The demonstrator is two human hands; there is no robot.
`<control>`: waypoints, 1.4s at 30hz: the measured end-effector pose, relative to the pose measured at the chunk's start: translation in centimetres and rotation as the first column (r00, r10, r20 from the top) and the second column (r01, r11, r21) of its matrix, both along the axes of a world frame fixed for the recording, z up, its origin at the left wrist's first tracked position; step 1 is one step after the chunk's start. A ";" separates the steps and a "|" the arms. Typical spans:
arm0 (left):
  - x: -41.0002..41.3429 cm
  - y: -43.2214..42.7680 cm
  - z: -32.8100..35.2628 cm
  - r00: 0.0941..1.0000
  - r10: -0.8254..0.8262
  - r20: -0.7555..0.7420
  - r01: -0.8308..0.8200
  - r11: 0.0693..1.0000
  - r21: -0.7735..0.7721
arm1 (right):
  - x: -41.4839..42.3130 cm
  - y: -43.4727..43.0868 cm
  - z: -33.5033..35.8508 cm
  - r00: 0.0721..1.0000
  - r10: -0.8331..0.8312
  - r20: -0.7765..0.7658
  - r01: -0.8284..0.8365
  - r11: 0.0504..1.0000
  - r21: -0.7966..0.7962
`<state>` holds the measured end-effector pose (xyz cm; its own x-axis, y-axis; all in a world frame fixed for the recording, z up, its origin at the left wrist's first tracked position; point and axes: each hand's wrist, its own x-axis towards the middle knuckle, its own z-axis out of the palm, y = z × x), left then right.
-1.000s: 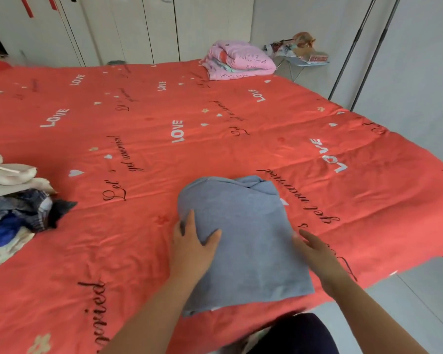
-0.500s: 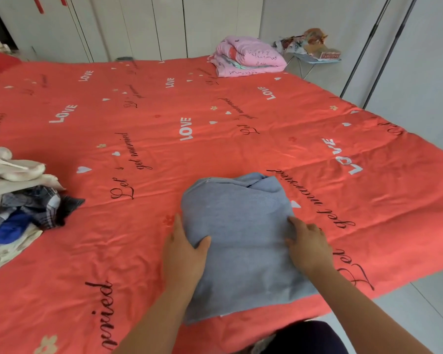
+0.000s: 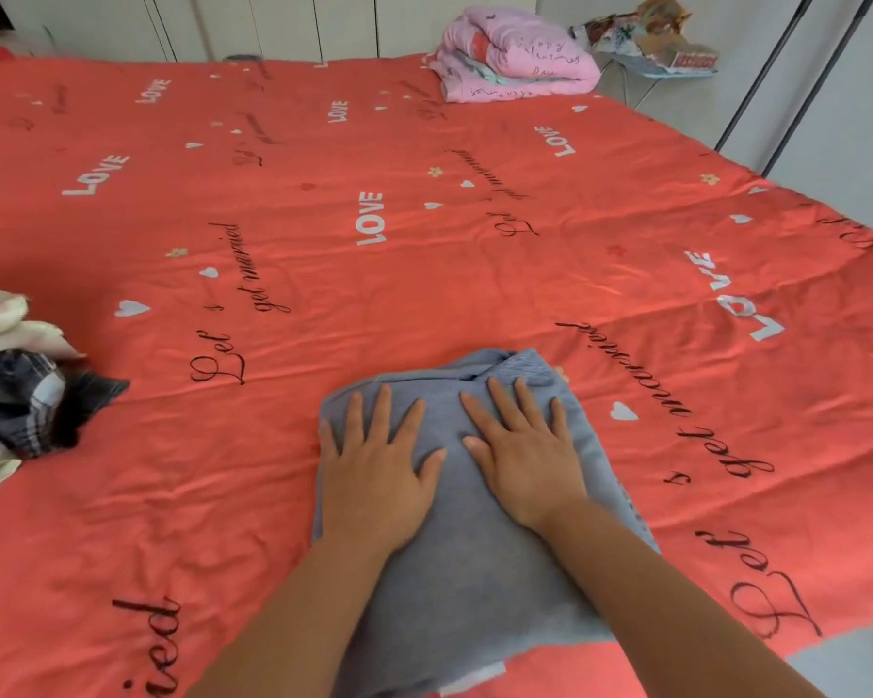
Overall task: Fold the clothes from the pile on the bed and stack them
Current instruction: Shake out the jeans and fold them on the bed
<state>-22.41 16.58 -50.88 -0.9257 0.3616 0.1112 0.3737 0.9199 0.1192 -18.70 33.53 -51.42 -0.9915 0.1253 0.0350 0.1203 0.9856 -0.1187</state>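
Far left of the fingers, at the bed's (image 3: 424,274) edge, lies the unfolded pile of clothes (image 3: 16,390). The left hand (image 3: 374,471) rests flat, fingers (image 3: 381,410) spread, on the folded grey garment (image 3: 470,561). Just beside it the right hand (image 3: 525,466) lies equally flat and splayed, gripping nothing. The garment lies directly under both palms, reaching beyond the fingertips. Far beyond them, to the right, sits a pink folded bundle (image 3: 515,57).

A home bedroom is showing here: a wide bed (image 3: 424,254) is lying under a red sheet, with white wardrobe doors (image 3: 273,22) standing just behind the bed.
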 end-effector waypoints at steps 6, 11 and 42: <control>-1.6 -0.3 -1.9 0.999 0.046 0.024 -0.046 0.999 0.017 | -2.6 0.1 -2.7 0.998 0.004 0.059 -0.002 0.999 -0.038; -0.3 -0.9 -0.5 0.998 0.027 0.052 -0.032 0.996 0.087 | -1.1 0.7 -0.3 0.997 0.045 0.070 -0.039 0.996 -0.082; -5.8 16.9 9.9 0.976 -0.057 0.212 -0.117 0.682 0.722 | -1.1 22.7 14.4 0.896 -0.393 -0.205 0.350 0.911 -0.216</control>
<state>-28.20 33.47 -41.02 -0.9661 0.2181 0.1384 0.2350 0.5196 0.8215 -19.81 56.22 -36.99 -0.8353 0.5082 0.2097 0.4207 0.8365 -0.3511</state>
